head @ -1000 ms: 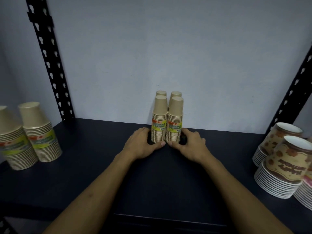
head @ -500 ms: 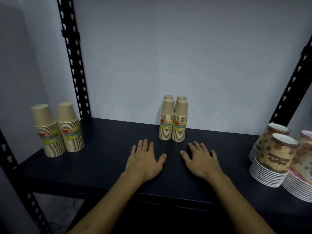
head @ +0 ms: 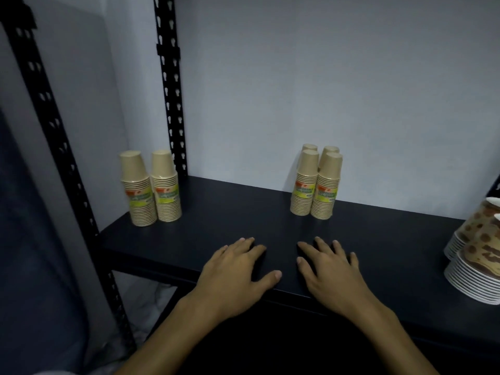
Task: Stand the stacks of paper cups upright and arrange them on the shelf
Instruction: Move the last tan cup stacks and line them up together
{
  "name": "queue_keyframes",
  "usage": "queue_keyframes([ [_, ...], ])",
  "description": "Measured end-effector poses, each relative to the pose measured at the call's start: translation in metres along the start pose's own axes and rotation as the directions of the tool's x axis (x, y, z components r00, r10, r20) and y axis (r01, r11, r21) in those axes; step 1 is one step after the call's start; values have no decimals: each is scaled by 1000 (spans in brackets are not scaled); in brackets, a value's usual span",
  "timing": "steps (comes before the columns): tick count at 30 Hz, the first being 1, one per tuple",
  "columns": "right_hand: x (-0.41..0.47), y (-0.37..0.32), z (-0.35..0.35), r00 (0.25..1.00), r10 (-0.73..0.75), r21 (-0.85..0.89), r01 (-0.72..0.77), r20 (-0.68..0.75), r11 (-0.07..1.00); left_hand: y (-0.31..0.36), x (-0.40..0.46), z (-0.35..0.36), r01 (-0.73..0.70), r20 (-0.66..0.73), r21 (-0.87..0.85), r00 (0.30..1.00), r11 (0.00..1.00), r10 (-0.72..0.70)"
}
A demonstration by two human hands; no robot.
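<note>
Several stacks of tan paper cups point(head: 315, 182) with yellow labels stand upright, mouths down, in a tight cluster against the back wall of the dark shelf point(head: 221, 223). Two more tan stacks point(head: 151, 188) stand side by side at the shelf's left end. My left hand point(head: 235, 272) and my right hand point(head: 328, 269) lie flat on the shelf near its front edge, fingers straight and spread, holding nothing, well in front of the middle cluster.
Patterned brown cups point(head: 479, 250), stacked mouths up and tilted, sit at the right edge of the shelf. Black perforated uprights point(head: 170, 85) frame the left side. A pale wall closes the back.
My hands let go of the middle cluster and drew back toward the shelf's front edge. The view moved back and to the left, bringing the left stacks closer to the centre.
</note>
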State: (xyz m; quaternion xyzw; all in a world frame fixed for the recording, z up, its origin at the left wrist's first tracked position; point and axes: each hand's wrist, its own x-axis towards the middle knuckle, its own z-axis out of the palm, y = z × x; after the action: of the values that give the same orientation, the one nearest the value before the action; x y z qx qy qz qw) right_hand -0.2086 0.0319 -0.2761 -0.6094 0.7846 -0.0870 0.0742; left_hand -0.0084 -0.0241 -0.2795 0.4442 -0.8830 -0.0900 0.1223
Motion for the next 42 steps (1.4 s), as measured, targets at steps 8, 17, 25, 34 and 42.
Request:
queue_keyframes([
  [8, 25, -74, 8, 963, -262, 19, 261, 57, 965, -70, -16, -61, 164, -164, 83, 975, 983, -149],
  [17, 70, -131, -1, 885, -443, -25, 451, 143, 892, -110, -31, -126, 183, -552, -106, 807, 977, -211],
  [25, 109, -180, -39, 910, -380, 390, 415, -167, 822, -128, 2, -147, 104, -596, -158, 783, 982, -179],
  [34, 118, -241, -63, 912, -355, 733, 384, -206, 561, -157, 31, -127, 183, -586, -414, 696, 892, -415],
  [42, 128, -247, -37, 852, -409, 620, 520, -327, 588, -173, 29, -116, 89, -567, -492, 722, 866, -396],
])
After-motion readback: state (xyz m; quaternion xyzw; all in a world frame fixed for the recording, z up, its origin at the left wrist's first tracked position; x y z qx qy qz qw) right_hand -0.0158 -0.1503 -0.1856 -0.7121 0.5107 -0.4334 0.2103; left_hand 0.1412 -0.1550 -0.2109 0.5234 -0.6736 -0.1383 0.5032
